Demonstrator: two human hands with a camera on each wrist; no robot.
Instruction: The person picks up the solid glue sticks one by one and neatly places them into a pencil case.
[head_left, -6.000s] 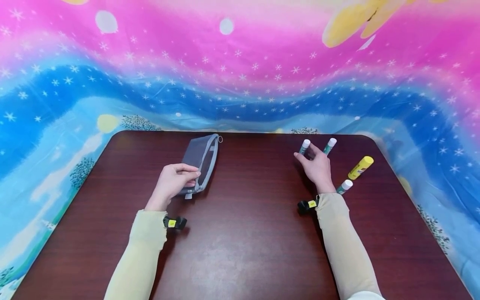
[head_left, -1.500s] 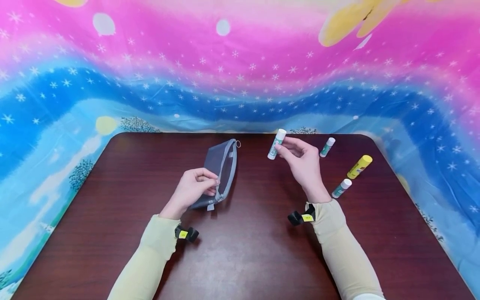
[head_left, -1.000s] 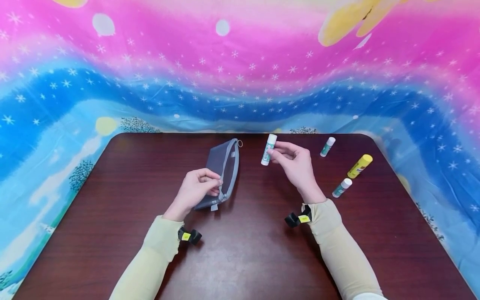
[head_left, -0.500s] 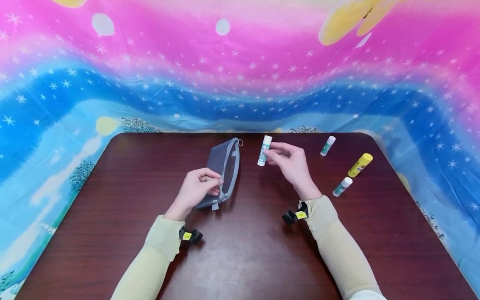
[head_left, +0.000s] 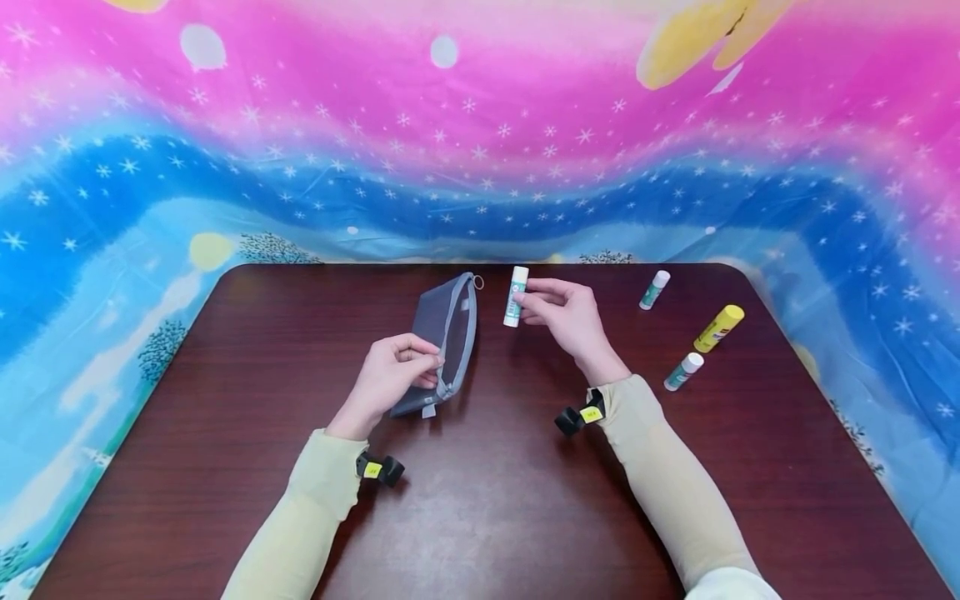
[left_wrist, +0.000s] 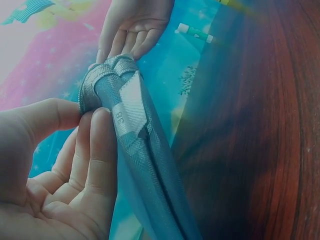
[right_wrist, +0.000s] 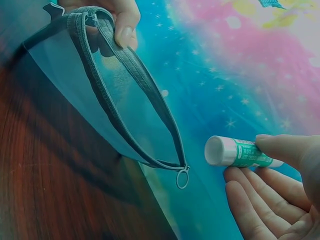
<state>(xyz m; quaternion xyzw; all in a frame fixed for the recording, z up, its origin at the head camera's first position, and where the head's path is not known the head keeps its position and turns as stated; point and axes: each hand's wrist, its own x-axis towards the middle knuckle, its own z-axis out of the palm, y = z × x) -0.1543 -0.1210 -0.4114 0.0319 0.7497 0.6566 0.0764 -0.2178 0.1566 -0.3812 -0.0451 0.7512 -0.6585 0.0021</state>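
Observation:
A grey mesh zip pouch (head_left: 431, 333) stands tilted on the table with its zipped mouth gaping to the right. My left hand (head_left: 393, 375) pinches the near side of that mouth between thumb and fingers. Just right of the pouch, my right hand (head_left: 566, 321) holds a white and green glue stick (head_left: 515, 297) upright above the table, between thumb and fingertips. In the right wrist view the glue stick (right_wrist: 237, 151) is close to the ring pull (right_wrist: 183, 178) at the far end of the zip. Through the mesh the pouch shows nothing inside.
Two more white and green glue sticks, one at the back (head_left: 655, 291) and one nearer (head_left: 683, 372), stand at the right of the brown table (head_left: 480, 517). A larger yellow glue stick (head_left: 718, 328) is beside them. A patterned cloth (head_left: 480, 167) hangs behind the table.
My right hand has picked up one glue stick from the back right and carried it left to beside the pouch. My left hand has shifted the pouch to the right.

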